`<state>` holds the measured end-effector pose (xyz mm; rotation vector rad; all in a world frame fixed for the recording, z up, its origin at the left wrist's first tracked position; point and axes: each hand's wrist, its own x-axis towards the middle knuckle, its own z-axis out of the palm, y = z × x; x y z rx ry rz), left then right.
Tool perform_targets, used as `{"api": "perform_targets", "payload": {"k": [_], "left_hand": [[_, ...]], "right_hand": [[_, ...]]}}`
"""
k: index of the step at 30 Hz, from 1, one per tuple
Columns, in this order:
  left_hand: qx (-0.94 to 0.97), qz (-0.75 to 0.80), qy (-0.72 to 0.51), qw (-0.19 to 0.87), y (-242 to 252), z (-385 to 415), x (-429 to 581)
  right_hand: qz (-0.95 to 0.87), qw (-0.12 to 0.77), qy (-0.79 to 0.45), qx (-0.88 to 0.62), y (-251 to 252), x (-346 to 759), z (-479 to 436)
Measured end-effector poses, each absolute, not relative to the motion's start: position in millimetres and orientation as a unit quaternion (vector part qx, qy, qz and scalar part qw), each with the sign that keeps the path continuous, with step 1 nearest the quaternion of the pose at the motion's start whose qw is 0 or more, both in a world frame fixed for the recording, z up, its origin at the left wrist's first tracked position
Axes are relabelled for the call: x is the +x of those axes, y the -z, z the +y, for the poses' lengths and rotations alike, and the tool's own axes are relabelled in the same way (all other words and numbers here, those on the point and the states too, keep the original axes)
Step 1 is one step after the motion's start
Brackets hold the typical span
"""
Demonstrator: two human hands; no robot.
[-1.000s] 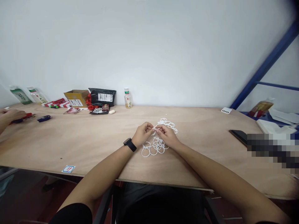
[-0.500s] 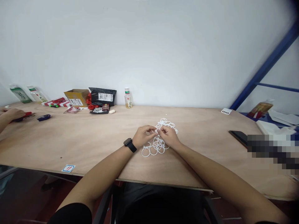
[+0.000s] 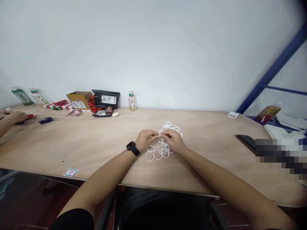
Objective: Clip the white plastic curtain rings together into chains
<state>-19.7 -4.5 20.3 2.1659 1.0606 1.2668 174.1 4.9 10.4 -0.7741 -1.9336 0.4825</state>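
A chain-like pile of thin white plastic rings (image 3: 150,156), some with small knobs on them, lies on the wooden table. Over its middle, my left hand (image 3: 146,139) pinches thumb and forefinger together on a small white part of a ring. My right hand (image 3: 174,140) meets it from the other side, its fingertips closed on the same white part. Most of the ring between them is hidden by the fingers. More white rings (image 3: 168,124) spread behind my hands.
Along the wall stand a clear bottle (image 3: 131,100), a black parcel bag (image 3: 106,98) and a cardboard box (image 3: 79,99). A phone (image 3: 246,142) lies to the right. At far left another person's hands (image 3: 14,117) work near a blue stapler-like object (image 3: 45,120).
My fingertips have come closer together, the right hand shifting slightly left toward the left one. The rings on the table look the same.
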Motion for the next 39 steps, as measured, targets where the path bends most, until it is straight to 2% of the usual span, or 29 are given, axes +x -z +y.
{"api": "perform_targets", "payload": {"k": [7,12,17,20,23,27,32,39], "left_hand": [[0.797,0.358,-0.445,0.197,-21,-6,-19],[0.751,0.397,-0.491,0.192,-21,-4,-16],[0.748,0.413,-0.476,0.208,-14,3,-16],[0.791,0.432,-0.398,0.169,-8,6,-17],[0.842,0.453,-0.265,0.125,-2,8,-17],[0.855,0.469,-0.176,0.133,-1,7,-16],[0.854,0.459,-0.196,0.146,-6,7,-18],[0.815,0.465,-0.306,0.158,-7,11,-22]], "right_hand": [[-0.79,0.457,-0.245,-0.329,-11,174,8],[-0.755,0.463,-0.318,-0.34,-5,170,8],[-0.754,0.457,-0.282,-0.379,0,170,13],[-0.755,0.464,-0.183,-0.426,0,181,24],[-0.77,0.421,-0.091,-0.471,0,196,39],[-0.777,0.376,-0.061,-0.502,3,208,50],[-0.797,0.403,-0.085,-0.441,1,197,39],[-0.855,0.356,-0.119,-0.359,4,184,28]]}}
